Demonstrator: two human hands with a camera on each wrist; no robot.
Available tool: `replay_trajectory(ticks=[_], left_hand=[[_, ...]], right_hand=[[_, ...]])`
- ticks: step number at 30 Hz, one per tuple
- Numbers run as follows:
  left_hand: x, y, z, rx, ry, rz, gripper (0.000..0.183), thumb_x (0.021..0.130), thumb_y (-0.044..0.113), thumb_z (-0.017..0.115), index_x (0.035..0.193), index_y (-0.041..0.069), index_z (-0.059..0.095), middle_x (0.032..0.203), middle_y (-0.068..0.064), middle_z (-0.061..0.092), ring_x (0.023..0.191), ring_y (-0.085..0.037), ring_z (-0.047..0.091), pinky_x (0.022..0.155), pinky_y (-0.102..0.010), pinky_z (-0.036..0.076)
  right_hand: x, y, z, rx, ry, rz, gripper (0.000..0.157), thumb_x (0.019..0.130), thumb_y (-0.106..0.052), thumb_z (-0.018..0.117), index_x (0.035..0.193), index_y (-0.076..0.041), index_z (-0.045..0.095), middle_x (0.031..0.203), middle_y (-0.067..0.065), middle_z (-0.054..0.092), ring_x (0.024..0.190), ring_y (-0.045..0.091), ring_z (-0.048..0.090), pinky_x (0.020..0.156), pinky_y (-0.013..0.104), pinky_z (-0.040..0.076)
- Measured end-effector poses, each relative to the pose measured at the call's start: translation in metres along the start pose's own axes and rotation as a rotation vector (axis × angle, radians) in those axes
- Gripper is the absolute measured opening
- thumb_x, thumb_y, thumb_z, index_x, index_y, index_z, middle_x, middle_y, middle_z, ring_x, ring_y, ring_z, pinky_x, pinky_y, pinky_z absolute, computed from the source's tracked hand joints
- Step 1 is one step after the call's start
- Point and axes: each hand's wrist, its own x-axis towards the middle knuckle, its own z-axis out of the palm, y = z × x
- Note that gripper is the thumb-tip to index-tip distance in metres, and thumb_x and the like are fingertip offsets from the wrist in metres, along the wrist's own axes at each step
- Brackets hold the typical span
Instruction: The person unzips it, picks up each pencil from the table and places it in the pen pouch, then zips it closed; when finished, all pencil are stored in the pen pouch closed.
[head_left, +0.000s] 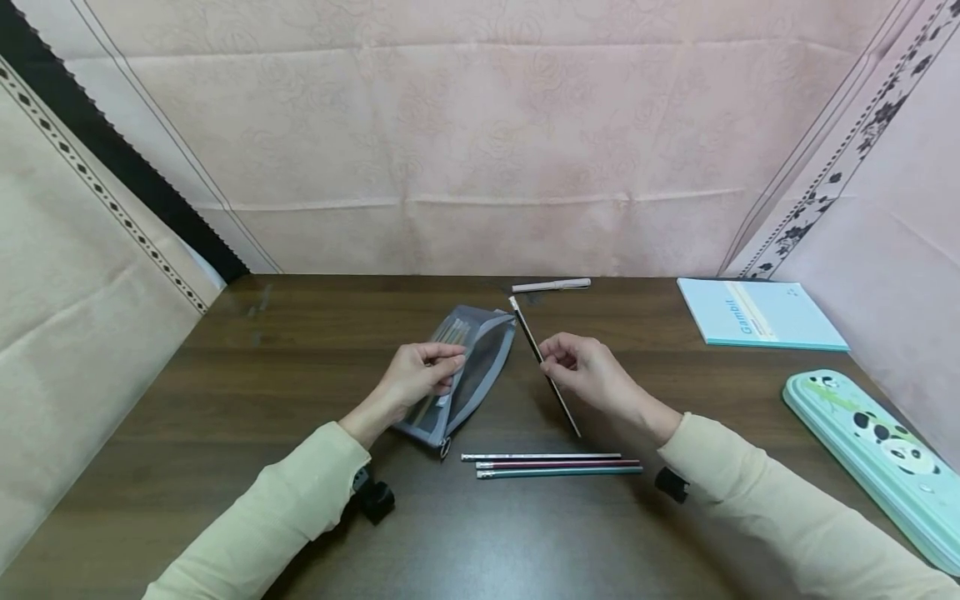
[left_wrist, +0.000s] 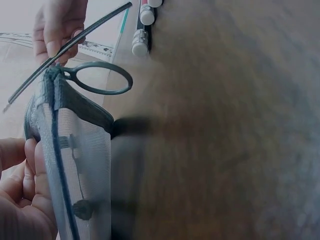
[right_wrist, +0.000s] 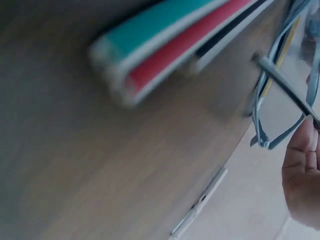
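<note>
Pouch [head_left: 472, 385] in the left hand [head_left: 429, 369]: gripping its grey mesh side between thumb and fingers, with the mouth gaping toward the right, slender sticks [head_left: 452, 332] showing through the mesh and a pull ring [left_wrist: 100, 65] sticking out at the near corner. Pinching a dark pencil [head_left: 564, 404] with the right hand [head_left: 588, 371] just right of the pouch, slanting its white end toward the pouch's far corner. Lying side by side on the surface [head_left: 300, 517], to the right of the pouch's near corner: three pencils [head_left: 558, 465], showing teal, red and black, any print being too small to read. Lying beyond the pouch, toward the right: a white pen [head_left: 551, 285]. Resting well right of the pouch: a light blue notebook [head_left: 780, 315], bearing sideways blue lettering seemingly reading "Campus", and a mint-green case [head_left: 847, 454], displaying cartoon pandas.
</note>
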Motion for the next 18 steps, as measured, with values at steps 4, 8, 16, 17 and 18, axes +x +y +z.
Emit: replay_trajectory(ticks=[4, 8, 16, 17, 18], left_hand=[[0.000, 0.000, 0.000, 0.003, 0.003, -0.006, 0.028, 0.092, 0.013, 0.061, 0.118, 0.001, 0.064, 0.085, -0.001, 0.063, 0.063, -0.007, 0.057, 0.061, -0.020, 0.053], [0.000, 0.000, 0.000, 0.003, 0.005, -0.010, 0.028, 0.093, 0.013, 0.060, 0.118, 0.002, 0.064, 0.086, -0.002, 0.063, 0.064, -0.007, 0.057, 0.062, -0.020, 0.053], [-0.001, 0.002, 0.005, 0.016, 0.014, -0.001, 0.029, 0.092, 0.015, 0.062, 0.118, 0.004, 0.064, 0.089, -0.005, 0.063, 0.065, -0.009, 0.059, 0.064, -0.023, 0.055], [-0.001, 0.002, 0.006, 0.021, 0.013, 0.002, 0.029, 0.092, 0.015, 0.061, 0.119, 0.004, 0.064, 0.089, -0.005, 0.063, 0.065, -0.009, 0.059, 0.065, -0.024, 0.055], [-0.001, 0.002, 0.006, 0.023, 0.014, -0.001, 0.029, 0.092, 0.016, 0.062, 0.118, 0.005, 0.064, 0.089, -0.005, 0.063, 0.066, -0.009, 0.059, 0.065, -0.024, 0.055]], right_hand=[[0.004, -0.002, 0.006, 0.193, -0.024, 0.122, 0.019, 0.091, -0.001, 0.056, 0.105, 0.011, 0.055, 0.083, 0.012, 0.060, 0.067, 0.010, 0.055, 0.059, 0.023, 0.052], [0.006, -0.004, 0.016, 0.419, -0.092, 0.296, 0.026, 0.094, -0.005, 0.053, 0.112, 0.012, 0.048, 0.079, 0.006, 0.058, 0.065, 0.011, 0.059, 0.059, 0.024, 0.053], [0.008, -0.006, 0.036, 0.628, -0.244, 0.466, 0.028, 0.096, -0.009, 0.050, 0.117, 0.007, 0.043, 0.084, 0.005, 0.057, 0.064, 0.011, 0.063, 0.059, 0.021, 0.053], [0.009, -0.006, 0.038, 0.637, -0.258, 0.471, 0.028, 0.096, -0.009, 0.049, 0.118, 0.007, 0.043, 0.085, 0.006, 0.057, 0.064, 0.011, 0.063, 0.059, 0.021, 0.053], [0.010, -0.006, 0.039, 0.646, -0.270, 0.477, 0.028, 0.096, -0.010, 0.048, 0.118, 0.007, 0.042, 0.086, 0.007, 0.056, 0.064, 0.011, 0.064, 0.060, 0.021, 0.054]])
